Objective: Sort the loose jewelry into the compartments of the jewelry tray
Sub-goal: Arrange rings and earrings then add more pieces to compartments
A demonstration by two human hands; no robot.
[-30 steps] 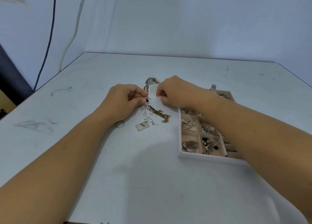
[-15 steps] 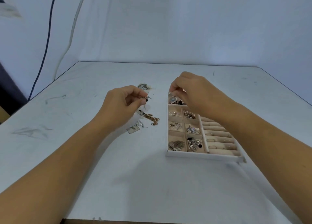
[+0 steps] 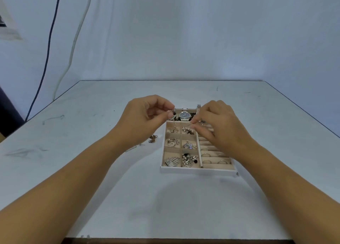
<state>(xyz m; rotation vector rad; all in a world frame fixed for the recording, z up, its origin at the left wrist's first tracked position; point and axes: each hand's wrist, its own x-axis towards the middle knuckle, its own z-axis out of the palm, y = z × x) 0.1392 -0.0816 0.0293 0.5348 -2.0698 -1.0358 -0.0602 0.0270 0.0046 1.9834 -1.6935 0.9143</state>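
Jewelry tray [image 3: 197,169] flat on the table [image 3: 110,197], about midway between near and far edges and a little right of centre. Small square compartments down its left side, heaped with silver and pearl pieces. Leaf-shaped brooch [image 3: 172,162] in the near-left one, watch [image 3: 184,115] in the far compartment, rings [image 3: 207,154] slotted into the rolls on the right.

Left hand [image 3: 145,120] raised above the tray's far-left corner, thumb and forefinger pinching a small silver earring [image 3: 170,111]. Right hand [image 3: 219,127] over the far right part of the tray, fingers curled, fingertips [image 3: 193,127] nipped together (cannot tell whether anything is caught between them; too small).

Bronze chain [image 3: 152,138] loose on the table just left of the tray, beside the left wrist.

Two cables [image 3: 48,59] hanging down the wall beyond the far-left corner.
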